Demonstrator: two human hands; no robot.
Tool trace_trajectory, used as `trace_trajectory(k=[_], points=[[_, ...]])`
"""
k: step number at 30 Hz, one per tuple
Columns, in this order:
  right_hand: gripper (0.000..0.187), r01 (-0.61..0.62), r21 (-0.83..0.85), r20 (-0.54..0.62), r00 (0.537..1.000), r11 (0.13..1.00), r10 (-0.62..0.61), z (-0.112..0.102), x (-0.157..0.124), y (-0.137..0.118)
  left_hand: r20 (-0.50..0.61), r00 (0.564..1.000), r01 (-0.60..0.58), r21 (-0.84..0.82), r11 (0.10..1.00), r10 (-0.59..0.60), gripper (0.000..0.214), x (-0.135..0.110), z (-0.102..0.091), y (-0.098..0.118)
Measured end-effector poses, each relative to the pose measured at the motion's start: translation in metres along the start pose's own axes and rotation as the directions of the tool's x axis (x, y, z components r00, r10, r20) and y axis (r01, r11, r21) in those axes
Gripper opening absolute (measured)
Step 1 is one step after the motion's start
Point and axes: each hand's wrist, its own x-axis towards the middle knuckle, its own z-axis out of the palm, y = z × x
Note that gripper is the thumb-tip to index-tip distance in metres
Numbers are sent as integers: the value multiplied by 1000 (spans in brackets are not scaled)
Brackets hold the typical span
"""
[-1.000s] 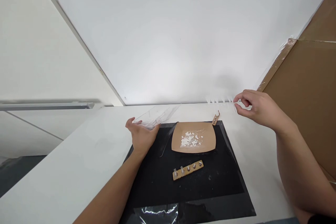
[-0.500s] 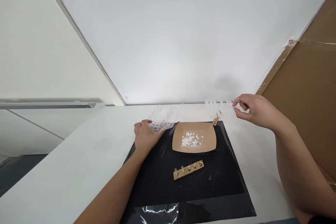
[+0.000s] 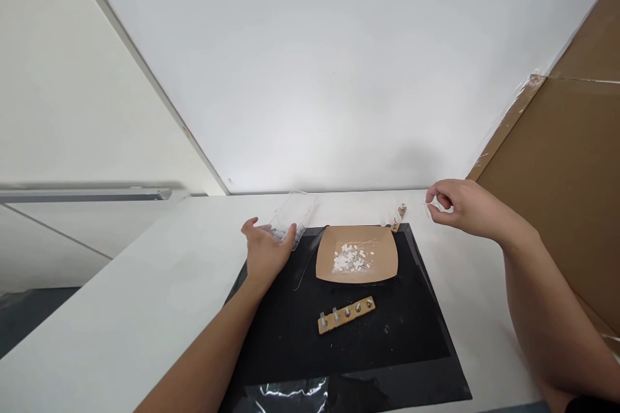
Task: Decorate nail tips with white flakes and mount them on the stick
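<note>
Clear plastic case point(image 3: 296, 211) in left hand point(image 3: 267, 250), blurred translucent strip point(image 3: 393, 210) in right hand point(image 3: 458, 201)

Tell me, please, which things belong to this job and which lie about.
Likely in use:
clear rectangular plastic box, at left hand
thin clear plastic strip, in right hand

Likely lying about:
tan rectangular tray
narrow tan perforated bar
small brown perforated piece

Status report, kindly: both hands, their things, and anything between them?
Left hand at clear box, grip unclear. Right hand pinching faint clear strip. Between them: brown tray, white pieces.

Tray point(image 3: 385, 257) on mat point(image 3: 407, 335), case point(image 3: 298, 211) to left
</note>
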Motion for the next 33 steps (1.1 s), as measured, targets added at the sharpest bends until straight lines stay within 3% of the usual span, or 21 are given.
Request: trace_trajectory(k=[5,11,16,20,24,26,28,31,33], points=[[15,-11,8,58,998,1000,11,4,0,2,16,1000,-11,151,988,8,78,0,-4,2],[15,7,9,48,999,1000,-7,4,-1,-5,45,998,-42,250,967,32,74,-4,0,4],[13,3,20,81,997,1000,-5,3,-9,-15,32,998,-54,283,958,47,75,-12,-2,14],[11,30,59,2,1000,998,-30,17,-28,-21,-3,987,-155,229,961,160,62,-23,-12,30],[7,119,167,-48,993,979,-112,47,-44,-33,-16,890,-455,-3,890,455,45,-41,-23,50],[7,162,231,-19,987,960,-162,61,-45,-43,-1,813,-580,-83,810,582,44,-51,-25,57],[9,180,262,6,982,948,-188,71,-44,-52,40,703,-700,-133,701,710,49,-61,-26,63],[10,199,247,6,978,948,-207,78,-41,-60,78,578,-792,-188,581,813,60,-70,-27,67],[8,179,230,-1,983,957,-183,78,-40,-56,125,557,-804,-167,571,821,57,-72,-29,69]])
